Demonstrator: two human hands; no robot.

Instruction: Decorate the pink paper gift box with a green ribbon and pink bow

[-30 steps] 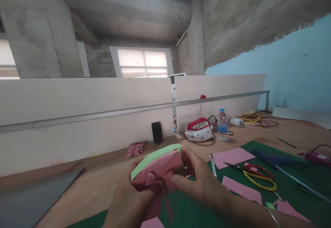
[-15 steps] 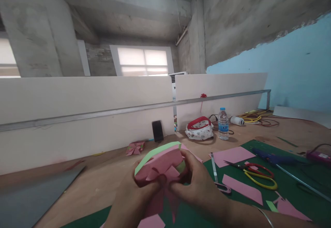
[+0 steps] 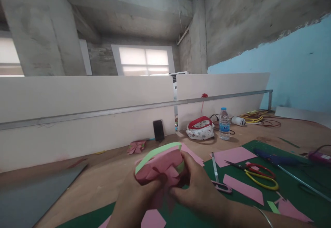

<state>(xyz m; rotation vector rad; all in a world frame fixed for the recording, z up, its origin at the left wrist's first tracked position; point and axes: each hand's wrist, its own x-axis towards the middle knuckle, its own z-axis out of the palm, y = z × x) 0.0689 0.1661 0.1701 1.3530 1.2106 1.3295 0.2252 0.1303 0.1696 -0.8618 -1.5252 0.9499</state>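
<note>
A pink and green folded paper craft (image 3: 160, 164) is held up in front of me, over the near edge of the green cutting mat (image 3: 191, 217). My left hand (image 3: 139, 190) grips its left side, with the thumb pressed on the pink folds. On the right side, my right hand (image 3: 192, 183) is closed round it, thumb low near the middle. A green strip runs along the craft's top edge, and pink points hang below the thumbs. Its underside and most of my fingers are hidden. Beneath lies a loose pink paper piece (image 3: 153, 219).
Right of my hands lie scissors (image 3: 261, 179), a craft knife (image 3: 215, 167), pink paper (image 3: 232, 155) and a blue glue gun (image 3: 274, 157). Behind stand a phone (image 3: 158, 130), a white-and-red pouch (image 3: 200, 130) and a water bottle (image 3: 224, 124). A finished-looking paper flower (image 3: 136, 147) rests further left.
The view has shifted very slightly. My right thumb and the pink points below the craft have moved a little; both hands keep their hold on the paper craft.
</note>
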